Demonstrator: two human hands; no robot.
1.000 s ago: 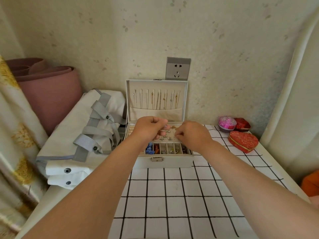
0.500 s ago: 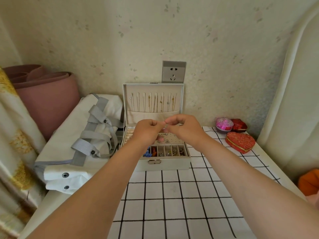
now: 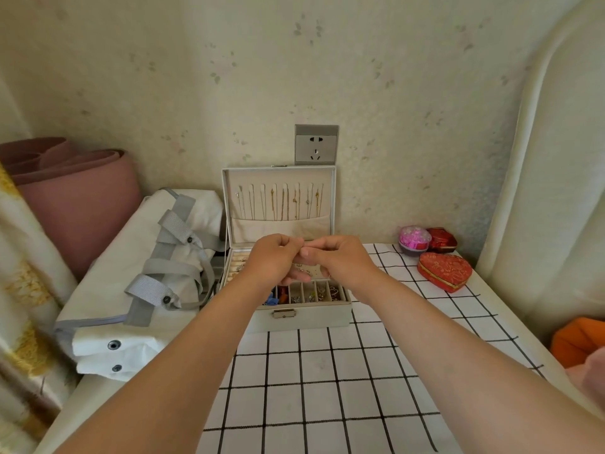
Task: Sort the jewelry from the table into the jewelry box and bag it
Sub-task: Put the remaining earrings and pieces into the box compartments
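A pale wall with a faded leaf print closes the scene at the back, with a grey socket (image 3: 316, 144) set in it. Below it is a table (image 3: 327, 404) under a white cloth with a black grid.

The jewelry box (image 3: 304, 315) stands open at the far edge of the table. Its lid (image 3: 279, 173) is upright against the wall just below the socket. Thin necklaces (image 3: 283, 200) hang in a row inside the lid above a cloth pocket. The front row of narrow compartments holds small pieces (image 3: 322, 293) of jewelry, and something blue (image 3: 271, 300) lies in the leftmost one.

The left hand (image 3: 273, 257) and the right hand (image 3: 343, 261) meet above the open box, with both forearms reaching in from the near edge. The fingers of both hands are curled, and their tips touch each other. Whether they pinch a small piece between them is hidden.

A white bag (image 3: 131, 257) with grey straps lies flat along the left edge of the table, just beside the box. At the far right corner sit a red heart-shaped box (image 3: 445, 271), a round pink box (image 3: 414, 236) and a small red box (image 3: 442, 239), close together and well apart from the jewelry box.

A rolled pink mat (image 3: 75, 198) leans behind the bag, and a flowered curtain (image 3: 19, 273) hangs left of it.
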